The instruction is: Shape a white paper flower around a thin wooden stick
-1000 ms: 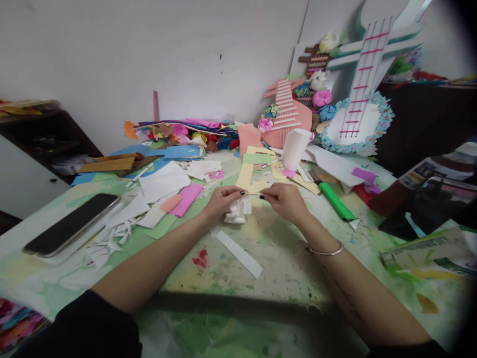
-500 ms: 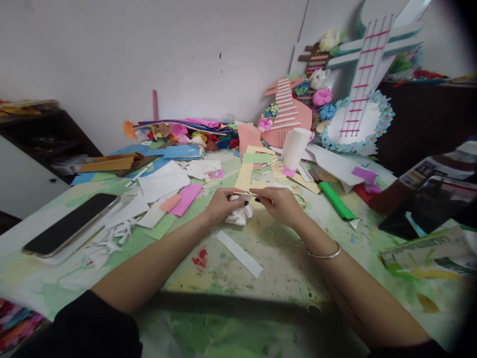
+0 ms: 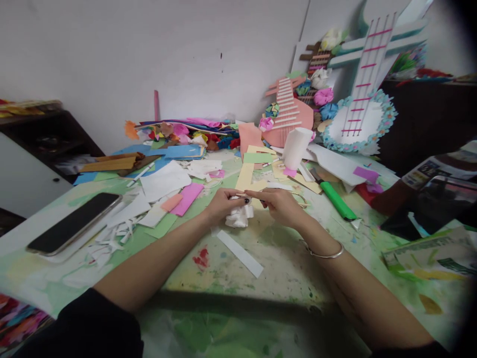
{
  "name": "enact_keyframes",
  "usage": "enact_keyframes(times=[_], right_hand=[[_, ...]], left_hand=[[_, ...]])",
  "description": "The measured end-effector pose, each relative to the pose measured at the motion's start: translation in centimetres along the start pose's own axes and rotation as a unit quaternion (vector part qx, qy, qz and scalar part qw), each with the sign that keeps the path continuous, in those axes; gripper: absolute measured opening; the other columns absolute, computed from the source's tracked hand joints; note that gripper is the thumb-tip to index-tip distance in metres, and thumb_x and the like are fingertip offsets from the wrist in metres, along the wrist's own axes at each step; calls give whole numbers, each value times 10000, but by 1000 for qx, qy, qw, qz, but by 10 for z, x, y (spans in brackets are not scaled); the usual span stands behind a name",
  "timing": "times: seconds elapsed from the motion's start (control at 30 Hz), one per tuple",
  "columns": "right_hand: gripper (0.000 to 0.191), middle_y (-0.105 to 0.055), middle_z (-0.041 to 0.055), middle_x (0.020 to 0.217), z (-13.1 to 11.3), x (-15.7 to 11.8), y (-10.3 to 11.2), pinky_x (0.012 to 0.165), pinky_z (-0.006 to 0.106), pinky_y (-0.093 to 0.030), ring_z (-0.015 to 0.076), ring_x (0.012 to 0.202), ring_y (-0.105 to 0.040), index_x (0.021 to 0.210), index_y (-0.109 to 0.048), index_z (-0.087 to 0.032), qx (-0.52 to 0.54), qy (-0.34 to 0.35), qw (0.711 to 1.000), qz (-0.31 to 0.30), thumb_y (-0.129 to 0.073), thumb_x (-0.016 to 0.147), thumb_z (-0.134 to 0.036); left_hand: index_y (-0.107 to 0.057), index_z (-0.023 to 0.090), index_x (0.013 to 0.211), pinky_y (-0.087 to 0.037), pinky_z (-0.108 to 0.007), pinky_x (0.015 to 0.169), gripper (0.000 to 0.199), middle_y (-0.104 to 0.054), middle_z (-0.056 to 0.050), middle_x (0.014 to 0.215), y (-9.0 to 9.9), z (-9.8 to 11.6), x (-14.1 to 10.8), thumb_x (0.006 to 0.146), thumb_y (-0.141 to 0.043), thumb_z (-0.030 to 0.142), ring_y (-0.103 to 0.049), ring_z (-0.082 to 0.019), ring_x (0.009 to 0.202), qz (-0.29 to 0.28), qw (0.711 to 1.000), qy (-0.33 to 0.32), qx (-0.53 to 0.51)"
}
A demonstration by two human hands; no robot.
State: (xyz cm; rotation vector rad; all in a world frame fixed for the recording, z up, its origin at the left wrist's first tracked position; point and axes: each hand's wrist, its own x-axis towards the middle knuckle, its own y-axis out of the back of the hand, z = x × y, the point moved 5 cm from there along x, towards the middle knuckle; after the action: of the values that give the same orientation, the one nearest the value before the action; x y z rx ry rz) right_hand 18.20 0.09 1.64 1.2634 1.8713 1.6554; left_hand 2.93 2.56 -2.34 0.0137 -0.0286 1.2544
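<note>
My left hand (image 3: 220, 206) is closed, its thumb and fingers pinching a bunched white paper piece (image 3: 239, 217) that hangs below the fingertips. A thin pale edge shows at the pinch; its kind is too small to tell. From the other side my right hand (image 3: 282, 205) meets it, index finger stretched to the left fingertips and the other fingers curled. What the curled fingers hold, if anything, is hidden. Just behind that hand a thin gold-coloured loop (image 3: 300, 199) shows in part. Below the hands a white paper strip (image 3: 240, 253) lies flat on the painted table (image 3: 290, 271).
A phone (image 3: 74, 223) and paper scraps (image 3: 166, 181) lie left. Rightward are a green-handled cutter (image 3: 337, 200), a white paper roll (image 3: 297, 148) and a bottle (image 3: 428, 171). Paper-decorated instrument shapes (image 3: 292, 117) lean on the wall.
My right index finger has straightened out over the left fingertips, where both hands pinched a thin pale piece before. The white bunched paper stays in my left hand.
</note>
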Motion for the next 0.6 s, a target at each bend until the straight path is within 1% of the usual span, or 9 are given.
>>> enact_keyframes(times=[0.27, 0.4, 0.6], right_hand=[[758, -572, -8, 712, 0, 0, 0, 561, 218, -245, 104, 612, -434, 1284, -512, -343, -4, 1, 1000, 11, -377, 656, 61], [749, -571, -9, 718, 0, -1, 2, 546, 220, -237, 97, 599, -432, 1271, -525, -348, -8, -8, 1000, 26, -380, 657, 58], [705, -584, -2, 721, -2, -1, 5, 539, 226, -238, 93, 590, -434, 1230, -567, -342, -37, -3, 998, 41, -387, 674, 51]], left_hand=[[-734, 108, 820, -304, -217, 467, 313, -623, -21, 577, -1, -2, -1, 569, -745, 296, -449, -72, 457, -15, 997, 49, -51], [-727, 99, 764, -272, -208, 445, 252, -585, -4, 507, -1, -1, -2, 580, -743, 271, -411, -56, 418, -22, 995, 63, -68], [-722, 95, 765, -304, -214, 470, 244, -644, -36, 583, -2, 0, -2, 584, -747, 257, -502, -85, 467, -30, 990, 66, -121]])
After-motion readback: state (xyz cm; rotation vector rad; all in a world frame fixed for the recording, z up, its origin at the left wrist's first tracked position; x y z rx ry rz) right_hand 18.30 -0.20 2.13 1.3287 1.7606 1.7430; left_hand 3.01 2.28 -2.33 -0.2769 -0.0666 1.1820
